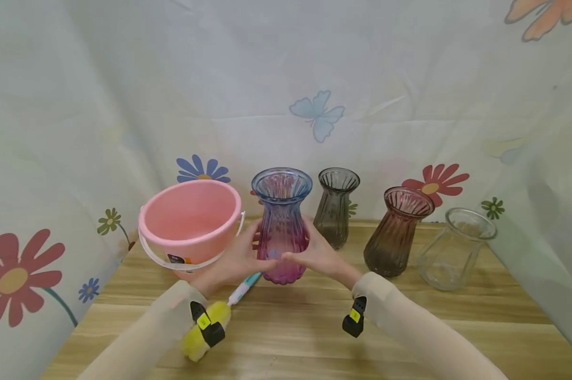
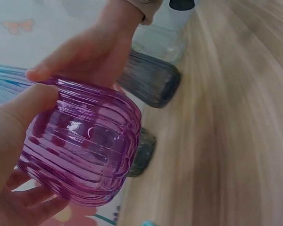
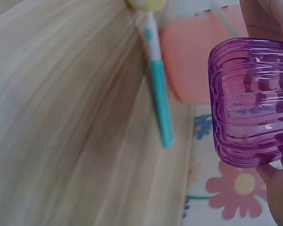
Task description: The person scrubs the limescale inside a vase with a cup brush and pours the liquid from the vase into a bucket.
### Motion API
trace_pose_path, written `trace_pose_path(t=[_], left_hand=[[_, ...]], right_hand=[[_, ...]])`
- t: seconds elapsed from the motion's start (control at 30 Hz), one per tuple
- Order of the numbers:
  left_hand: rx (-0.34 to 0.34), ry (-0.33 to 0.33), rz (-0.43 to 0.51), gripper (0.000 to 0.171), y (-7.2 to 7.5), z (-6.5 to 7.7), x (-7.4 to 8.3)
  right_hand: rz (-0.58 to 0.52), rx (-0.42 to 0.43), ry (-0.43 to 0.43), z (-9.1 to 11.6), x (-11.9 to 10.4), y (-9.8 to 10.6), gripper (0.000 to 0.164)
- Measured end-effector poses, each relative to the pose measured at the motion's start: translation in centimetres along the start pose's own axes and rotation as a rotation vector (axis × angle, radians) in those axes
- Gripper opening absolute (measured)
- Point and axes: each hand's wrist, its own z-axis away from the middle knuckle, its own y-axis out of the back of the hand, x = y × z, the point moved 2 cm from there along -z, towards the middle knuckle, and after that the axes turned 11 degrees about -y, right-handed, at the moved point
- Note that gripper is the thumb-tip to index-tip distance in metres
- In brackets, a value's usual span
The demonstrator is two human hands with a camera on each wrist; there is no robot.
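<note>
A ribbed glass vase (image 1: 282, 232), blue at its flared rim and fading to pink-purple at the base, stands upright between my two hands. From its left side my left hand (image 1: 236, 258) grips the body, thumb across the front and fingers curled behind. My right hand (image 1: 326, 253) holds the opposite side the same way, the two thumbs close together. In the left wrist view, the vase's purple base (image 2: 92, 141) shows off the wooden table. The right wrist view shows the same base (image 3: 250, 103), with part of each hand at the frame's right edge.
A pink bucket (image 1: 191, 245) with a white handle stands at left. A brush with a yellow head (image 1: 207, 330) and teal-and-white handle (image 1: 244, 289) lies in front of it. To the right stand a grey vase (image 1: 334, 216), a brownish-red vase (image 1: 395, 240) and a clear vase (image 1: 452, 258).
</note>
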Motion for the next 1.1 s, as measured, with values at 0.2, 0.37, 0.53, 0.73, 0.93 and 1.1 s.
trace_pose_path(t=[0.2,0.37,0.53,0.73,0.93,1.1], left_hand=[[-0.045,0.068,0.035,0.091,-1.9,-0.8,-2.2],[-0.068,0.051,0.048,0.092,-3.2,-1.8,-4.0],[-0.055,0.036,0.006,0.089,-3.9,-3.0,-5.4],[-0.057,0.084,0.012,0.085,-3.8,-4.1,-6.4],[-0.066,0.111,-0.014,0.087,-3.5,-4.9,-7.3],[-0.041,0.099,-0.037,0.089,-3.5,-5.4,-8.1]], right_hand=[[0.056,0.016,-0.033,0.1,2.6,0.4,0.087],[0.097,0.016,-0.065,-0.4,4.6,1.0,0.090],[0.150,0.054,-0.083,-1.0,5.6,1.6,0.091],[0.143,0.075,-0.033,-2.3,6.2,1.8,0.087],[0.163,0.094,-0.079,-3.3,6.7,1.9,0.086],[0.224,0.102,-0.185,-3.8,7.1,2.0,0.094]])
